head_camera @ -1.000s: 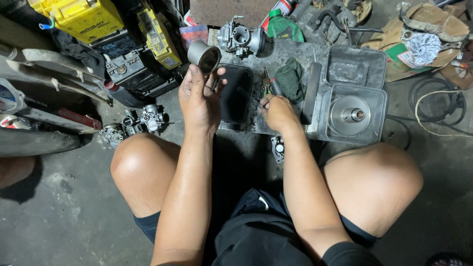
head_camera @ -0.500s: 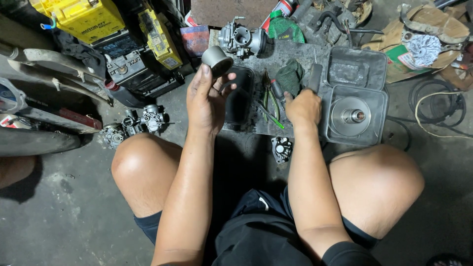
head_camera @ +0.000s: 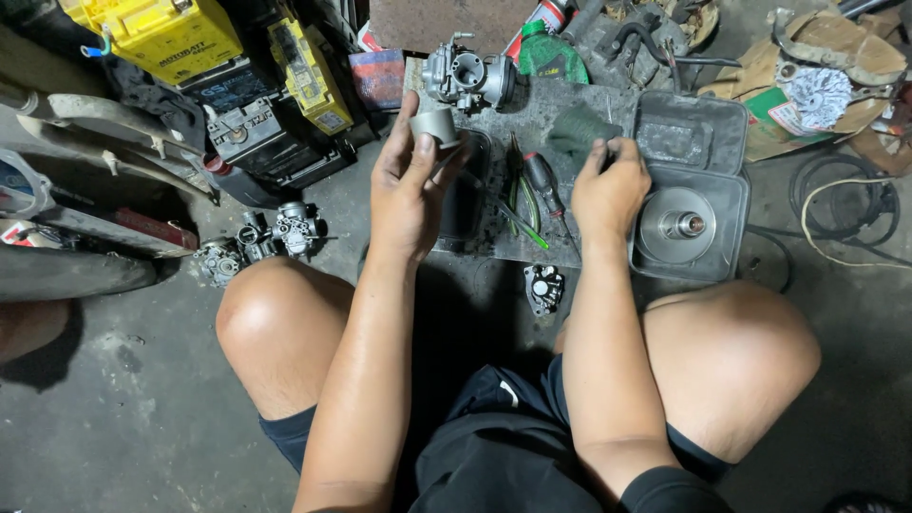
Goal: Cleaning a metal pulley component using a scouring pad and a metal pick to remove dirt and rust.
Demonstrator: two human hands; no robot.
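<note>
Now left hand (head_camera: 407, 195) fingers pinch grey cylinder (head_camera: 435, 126).

L hand (head_camera: 410, 190) raised, fingers curled | R hand (head_camera: 608, 195) lowered, knuckles up

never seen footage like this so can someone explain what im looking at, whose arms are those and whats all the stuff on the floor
There is no machine here: a camera worn on a person's head looks down at their own arms and bare knees as they sit on a concrete floor. The left hand holds up a small grey metal cylinder. The right hand reaches onto a dark work mat, at a green cloth. On the mat lie a screwdriver and a carburetor; beside it a black tray holds a round metal part. Yellow batteries stand at the upper left, and more small carburetors lie by the left knee.
</note>
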